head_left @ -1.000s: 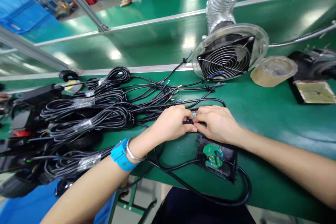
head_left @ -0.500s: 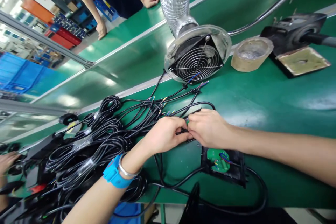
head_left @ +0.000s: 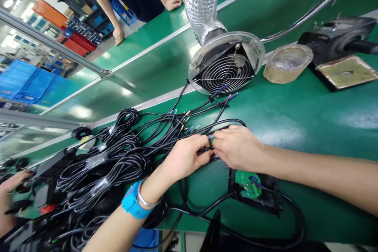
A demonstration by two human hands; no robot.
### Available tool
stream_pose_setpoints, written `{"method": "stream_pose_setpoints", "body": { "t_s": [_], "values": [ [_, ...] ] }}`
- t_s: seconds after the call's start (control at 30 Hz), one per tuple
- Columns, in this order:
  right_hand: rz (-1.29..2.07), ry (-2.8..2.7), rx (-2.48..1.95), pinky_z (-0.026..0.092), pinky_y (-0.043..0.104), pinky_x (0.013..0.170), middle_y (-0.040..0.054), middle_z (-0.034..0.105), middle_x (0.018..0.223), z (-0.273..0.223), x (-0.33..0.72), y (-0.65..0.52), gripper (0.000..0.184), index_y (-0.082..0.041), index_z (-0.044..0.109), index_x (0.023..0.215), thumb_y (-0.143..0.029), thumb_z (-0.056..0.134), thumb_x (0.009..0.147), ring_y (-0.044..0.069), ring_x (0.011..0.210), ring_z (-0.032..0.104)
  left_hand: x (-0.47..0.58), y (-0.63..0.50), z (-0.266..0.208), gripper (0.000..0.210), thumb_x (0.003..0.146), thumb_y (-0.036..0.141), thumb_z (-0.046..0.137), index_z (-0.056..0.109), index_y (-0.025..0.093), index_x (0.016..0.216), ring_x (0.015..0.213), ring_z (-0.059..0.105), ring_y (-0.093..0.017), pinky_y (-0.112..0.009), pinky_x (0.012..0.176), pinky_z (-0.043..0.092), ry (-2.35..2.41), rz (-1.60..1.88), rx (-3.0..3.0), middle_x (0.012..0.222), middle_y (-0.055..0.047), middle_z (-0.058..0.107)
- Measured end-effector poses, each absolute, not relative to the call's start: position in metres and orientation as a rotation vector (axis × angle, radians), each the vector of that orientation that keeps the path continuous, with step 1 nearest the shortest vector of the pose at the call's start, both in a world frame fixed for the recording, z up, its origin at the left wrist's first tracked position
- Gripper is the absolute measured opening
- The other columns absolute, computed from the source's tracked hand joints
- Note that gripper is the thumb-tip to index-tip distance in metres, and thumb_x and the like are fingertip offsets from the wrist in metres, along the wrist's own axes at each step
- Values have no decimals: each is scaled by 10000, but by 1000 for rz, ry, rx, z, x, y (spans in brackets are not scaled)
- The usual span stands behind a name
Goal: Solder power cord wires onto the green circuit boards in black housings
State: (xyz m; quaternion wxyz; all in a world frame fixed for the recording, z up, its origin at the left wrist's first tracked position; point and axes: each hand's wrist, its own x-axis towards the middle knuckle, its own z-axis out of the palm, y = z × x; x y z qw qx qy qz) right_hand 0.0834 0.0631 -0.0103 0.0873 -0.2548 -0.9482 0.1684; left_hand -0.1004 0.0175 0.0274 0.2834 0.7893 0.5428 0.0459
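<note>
a silver hose (head_left: 203, 4) runs down to a fan (head_left: 225, 71). a tan tape roll (head_left: 279, 74) lies right of it, and blue crates (head_left: 22, 80) stand far left.

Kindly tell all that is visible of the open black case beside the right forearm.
The open black case, seemingly plastic, lies on the bench, its inside facing up. It holds a rounded green circuit board with thin coloured wires. Black cables meet its left and right sides. The right forearm partly hides its far edge.

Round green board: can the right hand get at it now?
Probably yes: the round green board lies close to the right hand, with only thin wires across it, though that hand looks occupied.
</note>
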Motion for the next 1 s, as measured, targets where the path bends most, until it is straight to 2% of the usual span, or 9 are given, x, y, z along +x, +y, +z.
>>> {"method": "stream_pose_setpoints", "body": {
  "t_s": [0.1, 0.2, 0.33, 0.5, 0.73, 1.0],
  "values": [
    [436, -2818, -808, 284, 307, 629, 27, 617, 769, -10, 84, 61, 161, -167, 619, 766, -278, 550, 860, 164, 707, 584, -106, 2, 23, 172, 879, 250, 567, 587, 195, 1040, 807, 614, -134, -243, 746, 487, 1546, 277, 2017, 960, -21, 657],
    [382, -2777, -830, 280, 300, 617, 11, 625, 778, -11, 84, 59, 169, -179, 633, 800, -304, 545, 872, 155, 704, 592, -109, -8, 19, 270, 891, 240, 539, 555, 180, 1154, 694, 648, -119, -247, 701, 532, 1634, 423, 1798, 1025, -45, 685],
    [326, -2704, -770, 269, 285, 584, -20, 623, 754, -16, 86, 56, 163, -200, 650, 816, -282, 526, 882, 119, 667, 581, -106, -2, 16, 521, 770, 257, 709, 545, 167, 1256, 760, 676, -152, -281, 771, 559, 1678, 450, 1740, 1150, -79, 660],
    [283, -2572, -707, 296, 265, 555, -12, 604, 680, -25, 87, 50, 260, -183, 643, 736, -236, 456, 910, 97, 587, 549, -104, 11, 15, 499, 722, 187, 742, 602, 140, 1199, 867, 692, -173, -275, 860, 544, 1607, 446, 1678, 1033, -61, 709],
    [289, -2500, -622, 432, 200, 589, 40, 704, 935, -29, 89, 47, 235, -157, 690, 902, -191, 459, 925, 100, 748, 651, -103, 6, 5, 511, 703, 186, 760, 599, 110, 1183, 958, 677, -197, -318, 938, 522, 1558, 555, 1800, 1089, -98, 690],
    [276, -2461, -648, 509, 198, 631, 17, 720, 950, -29, 88, 48, 211, -167, 708, 899, -198, 500, 909, 115, 766, 683, -101, 4, 2, 479, 731, 210, 742, 595, 107, 1175, 997, 659, -201, -303, 920, 523, 1576, 540, 1917, 1101, -103, 683]
  ]
}}
